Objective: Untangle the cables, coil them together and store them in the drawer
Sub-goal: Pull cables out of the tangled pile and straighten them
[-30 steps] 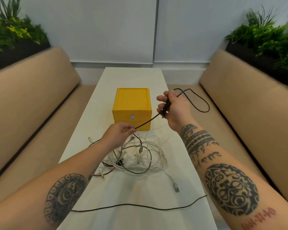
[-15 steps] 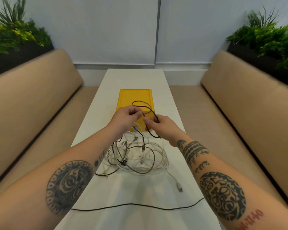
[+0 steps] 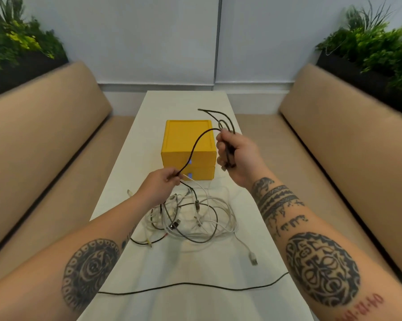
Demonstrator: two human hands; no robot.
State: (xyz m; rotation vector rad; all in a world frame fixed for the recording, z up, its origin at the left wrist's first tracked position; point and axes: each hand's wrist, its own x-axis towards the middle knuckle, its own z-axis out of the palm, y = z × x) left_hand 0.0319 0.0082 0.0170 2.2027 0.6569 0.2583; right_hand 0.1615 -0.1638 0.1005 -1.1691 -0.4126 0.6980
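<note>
Currently: black cable (image 3: 196, 144) strung up-right between the hands, right hand (image 3: 238, 156) fisted on its small coil, left hand (image 3: 159, 185) pinching the lower run just above the tangled cables (image 3: 190, 218), nearer that hand; yellow drawer box (image 3: 187, 144) beyond both.

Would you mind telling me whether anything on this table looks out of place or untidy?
Yes: a tangle of white and dark cables sprawls in front of the yellow drawer box, and a lone black cable strays across the table's near end. Nothing looks damaged or spilled.
</note>
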